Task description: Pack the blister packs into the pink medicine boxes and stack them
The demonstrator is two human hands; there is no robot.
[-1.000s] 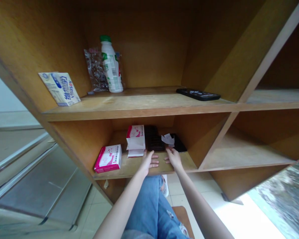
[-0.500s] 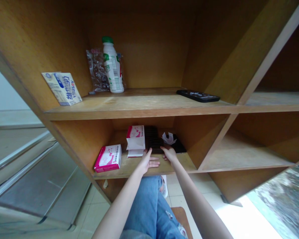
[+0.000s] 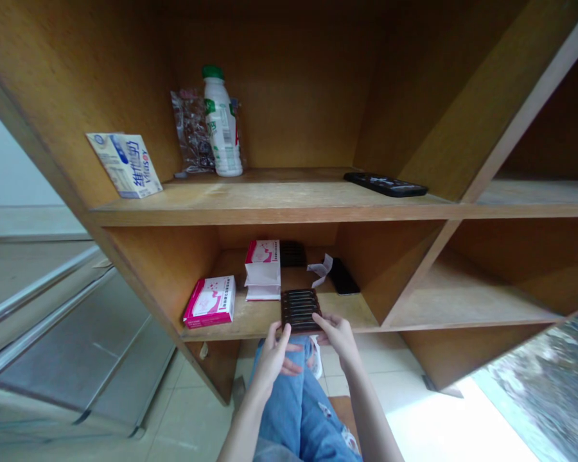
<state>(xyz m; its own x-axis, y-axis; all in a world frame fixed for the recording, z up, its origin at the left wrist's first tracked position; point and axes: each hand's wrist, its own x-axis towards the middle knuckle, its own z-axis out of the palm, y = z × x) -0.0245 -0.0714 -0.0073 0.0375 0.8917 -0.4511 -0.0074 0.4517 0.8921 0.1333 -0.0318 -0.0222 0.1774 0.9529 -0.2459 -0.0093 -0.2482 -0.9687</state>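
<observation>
Both of my hands grip a dark ribbed tray (image 3: 299, 308) at its near edge, holding it over the front of the lower shelf (image 3: 250, 324). My left hand (image 3: 272, 356) holds its left near corner with fingers curled. My right hand (image 3: 338, 333) pinches its right near corner. Just behind the tray stands a white and pink box (image 3: 262, 269), with a pink box (image 3: 210, 301) lying flat to its left. A second dark tray (image 3: 293, 254) stays at the back of the shelf beside a crumpled white paper (image 3: 320, 269) and a black flat object (image 3: 342, 277).
On the upper shelf (image 3: 270, 202) stand a white bottle with a green cap (image 3: 220, 123), a clear plastic bag (image 3: 191, 131), a blue and white carton (image 3: 125, 164) and a black phone (image 3: 384, 184). Open compartments lie to the right. My jeans-clad legs (image 3: 298, 404) are below, over a tiled floor.
Both hands reached to the dark tray deep in the lower shelf, took hold of it and drew it forward to the shelf's front edge. The paper and black object stayed behind.
</observation>
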